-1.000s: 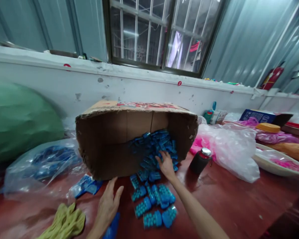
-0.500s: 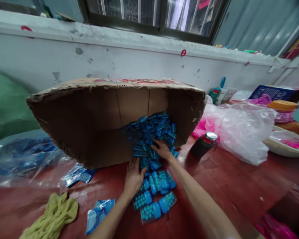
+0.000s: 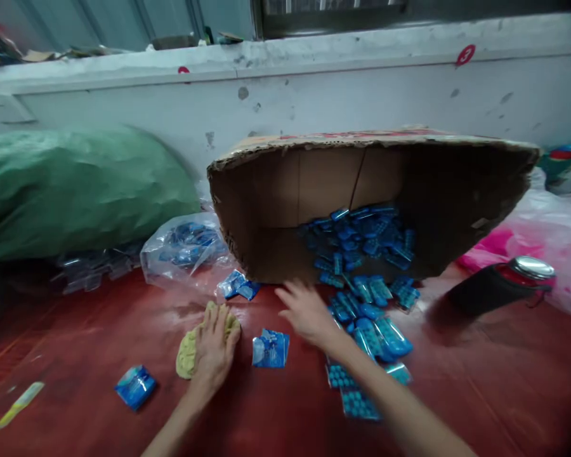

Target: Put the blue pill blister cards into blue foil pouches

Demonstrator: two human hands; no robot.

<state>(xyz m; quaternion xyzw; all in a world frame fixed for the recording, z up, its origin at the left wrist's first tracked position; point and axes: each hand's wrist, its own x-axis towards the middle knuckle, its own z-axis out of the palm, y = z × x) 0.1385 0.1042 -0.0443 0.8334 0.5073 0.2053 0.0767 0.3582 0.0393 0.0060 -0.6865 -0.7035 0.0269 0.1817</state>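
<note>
Lying over the yellow cloth (image 3: 186,357) is the left grip (image 3: 213,348).

A large green sack (image 3: 90,190) is set near the white wall (image 3: 323,105), on which a red number sticker (image 3: 465,55) is stuck below the window (image 3: 333,24). On the red table (image 3: 290,419), a dark flask (image 3: 480,289) topped with a silver lid is placed near a pinkish plastic bag (image 3: 564,254); a slim yellow-and-white item (image 3: 19,405) is left at the near left.

Left hand (image 3: 214,346) palm down; right hand (image 3: 309,317) outstretched, fingers (image 3: 290,297) apart.
</note>
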